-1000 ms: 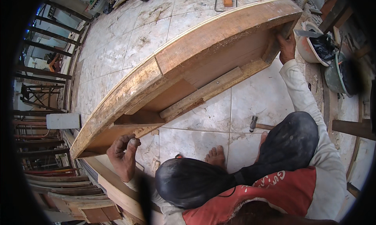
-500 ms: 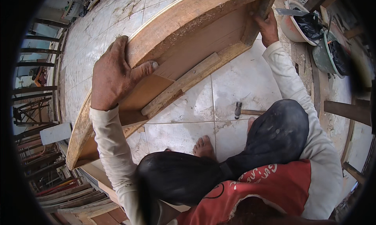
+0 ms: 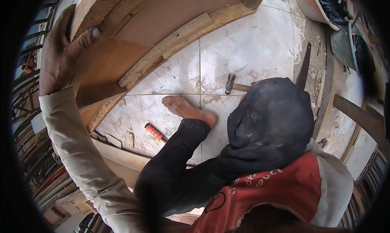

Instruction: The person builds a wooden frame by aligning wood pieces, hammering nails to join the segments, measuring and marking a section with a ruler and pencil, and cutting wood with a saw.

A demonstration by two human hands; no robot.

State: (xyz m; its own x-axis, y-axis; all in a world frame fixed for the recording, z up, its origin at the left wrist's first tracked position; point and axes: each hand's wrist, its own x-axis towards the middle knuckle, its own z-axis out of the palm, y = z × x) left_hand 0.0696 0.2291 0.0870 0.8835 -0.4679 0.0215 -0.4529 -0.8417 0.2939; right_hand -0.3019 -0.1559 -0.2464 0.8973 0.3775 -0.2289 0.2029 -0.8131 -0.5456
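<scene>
My left hand (image 3: 61, 56) grips the edge of a large curved wooden panel (image 3: 138, 26) at the upper left. Its thumb lies over the near rim and its fingers are behind. The panel is tilted, showing thin board inside a frame of thick battens, with an extra batten (image 3: 170, 46) along its lower inner side. My right hand is out of sight; my right knee and body cover that side. A hammer (image 3: 230, 84) with a metal head lies on the tiles in front of my knee, its wooden handle partly hidden.
My bare foot (image 3: 189, 109) rests on the tiled floor (image 3: 239, 42). A tool with a red handle (image 3: 154, 131) lies near wood scraps (image 3: 130, 139) and a long board (image 3: 122, 156). A saw-like blade (image 3: 304, 66) lies beyond my knee. Two buckets (image 3: 310, 7) with black plastic stand at upper right.
The panel and my left hand have shifted left and up in the picture. My right hand has let go of the panel's far corner and gone out of view. My left leg has extended.
</scene>
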